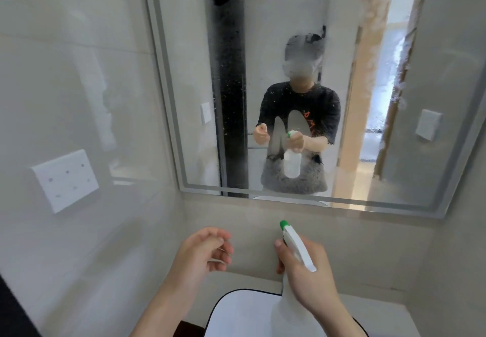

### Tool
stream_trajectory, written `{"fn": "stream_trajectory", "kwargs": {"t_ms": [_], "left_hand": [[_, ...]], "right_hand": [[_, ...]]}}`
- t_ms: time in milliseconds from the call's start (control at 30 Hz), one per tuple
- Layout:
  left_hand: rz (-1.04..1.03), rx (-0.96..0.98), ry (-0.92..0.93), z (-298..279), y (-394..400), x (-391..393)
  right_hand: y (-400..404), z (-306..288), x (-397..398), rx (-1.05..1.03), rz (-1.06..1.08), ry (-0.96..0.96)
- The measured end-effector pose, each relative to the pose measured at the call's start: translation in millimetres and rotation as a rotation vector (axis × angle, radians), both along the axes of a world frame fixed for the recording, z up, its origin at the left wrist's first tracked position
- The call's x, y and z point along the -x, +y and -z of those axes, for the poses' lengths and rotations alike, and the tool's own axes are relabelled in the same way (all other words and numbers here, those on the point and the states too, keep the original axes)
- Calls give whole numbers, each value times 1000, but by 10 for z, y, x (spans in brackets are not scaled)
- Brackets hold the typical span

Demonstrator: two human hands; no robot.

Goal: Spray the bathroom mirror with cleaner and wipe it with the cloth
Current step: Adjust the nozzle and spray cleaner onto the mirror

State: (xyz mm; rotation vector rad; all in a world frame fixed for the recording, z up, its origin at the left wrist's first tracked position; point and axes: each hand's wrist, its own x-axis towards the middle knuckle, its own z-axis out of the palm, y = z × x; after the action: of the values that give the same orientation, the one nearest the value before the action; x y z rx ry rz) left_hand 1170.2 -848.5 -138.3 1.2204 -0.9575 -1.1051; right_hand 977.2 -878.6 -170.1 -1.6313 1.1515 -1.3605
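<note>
At lower right of the frame, your right hand (307, 271) grips the spray bottle (292, 307), nozzle toward the misted mirror (302, 47) above; your left hand (202, 252) hangs loosely curled, holding nothing.

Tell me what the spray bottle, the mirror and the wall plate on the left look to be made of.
Spray bottle: translucent white plastic, matte, with an opaque white trigger head and green nozzle.
Mirror: glass, glossy and reflective, misted with droplets; its frame looks like pale brushed metal, though that is uncertain.
Wall plate: smooth white plastic, probably.
</note>
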Motion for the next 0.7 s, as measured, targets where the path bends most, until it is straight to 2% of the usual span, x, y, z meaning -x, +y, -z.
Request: {"fn": "stream_trajectory", "kwargs": {"t_ms": [333, 533, 700], "left_hand": [[-64, 12, 22, -32, 152, -395], [-90, 10, 18, -25, 193, -545], [-78, 6, 32, -49, 215, -641]], "right_hand": [[-6, -99, -427, 54, -92, 61], [18, 12, -629, -8, -129, 92], [7, -16, -739, 51, -128, 109]]}}
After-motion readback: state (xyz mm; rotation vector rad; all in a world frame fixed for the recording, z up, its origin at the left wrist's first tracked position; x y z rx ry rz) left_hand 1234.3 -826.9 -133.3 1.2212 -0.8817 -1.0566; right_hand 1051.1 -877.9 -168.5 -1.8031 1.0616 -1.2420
